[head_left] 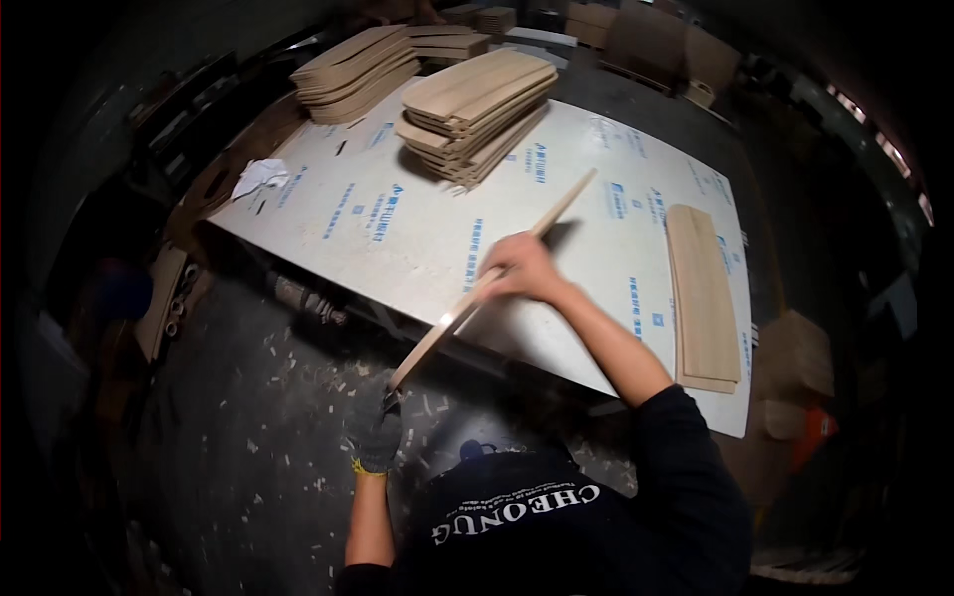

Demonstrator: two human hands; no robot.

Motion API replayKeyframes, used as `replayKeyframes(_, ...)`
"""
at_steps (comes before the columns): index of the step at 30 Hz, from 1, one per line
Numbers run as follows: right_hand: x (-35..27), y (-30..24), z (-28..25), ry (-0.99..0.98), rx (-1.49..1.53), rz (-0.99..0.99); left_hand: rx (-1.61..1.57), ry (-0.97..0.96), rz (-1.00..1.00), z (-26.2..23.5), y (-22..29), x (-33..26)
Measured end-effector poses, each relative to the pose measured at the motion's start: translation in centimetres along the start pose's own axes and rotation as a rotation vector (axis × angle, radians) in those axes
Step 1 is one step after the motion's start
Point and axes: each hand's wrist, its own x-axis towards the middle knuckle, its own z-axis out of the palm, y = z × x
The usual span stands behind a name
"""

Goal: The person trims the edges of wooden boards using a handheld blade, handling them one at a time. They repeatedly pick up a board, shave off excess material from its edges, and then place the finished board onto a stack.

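Observation:
A thin, curved wooden board (pixel 427 348) is turned edge-on, slanting from the table's front edge toward its middle. My left hand (pixel 375 433), in a dark grey knitted glove with a yellow cuff, grips the near end, which sticks out past the table. Farther up, my bare right hand (pixel 524 268) is closed around the board's middle. The far end casts a shadow on the white table (pixel 417 283). Beyond it stands a stack of similar curved boards (pixel 477 99). To the right lie a few more boards (pixel 704 298), flat near the table's edge.
Another board stack (pixel 356 74) stands at the far left corner, near a crumpled white cloth or paper (pixel 261 177). Small pale scraps litter the dark floor (pixel 268 447). Cardboard boxes (pixel 795 353) stand beyond the table's right edge.

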Motion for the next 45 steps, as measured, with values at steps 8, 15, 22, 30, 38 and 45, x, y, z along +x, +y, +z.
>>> replayKeyframes(8,-10.3,9.8,-6.9,0.046,-0.473,0.257,0.042,-0.057,0.139,-5.4,-1.0,7.0)
replayKeyframes(15,-8.6,-1.2,-8.3,0.281,-0.515,0.298,-0.396,0.388,-0.3,-5.2,-7.0,14.6)
replayKeyframes(22,-22.2,4.4,-10.9,0.522,0.086,1.3,-0.93,-0.042,-0.899,14.0,3.8,8.8)
replayKeyframes(30,-34.8,10.8,-6.5,0.743,1.244,1.47,-1.069,-1.096,-0.432,24.6,22.3,3.6)
replayKeyframes(38,-39.5,12.7,-7.6,0.893,2.018,0.955,-0.704,-1.395,-0.3,28.1,30.9,2.3)
replayKeyframes(45,-40.3,14.3,-9.5,0.879,2.483,0.516,-0.036,-1.534,0.478,30.4,38.1,4.8)
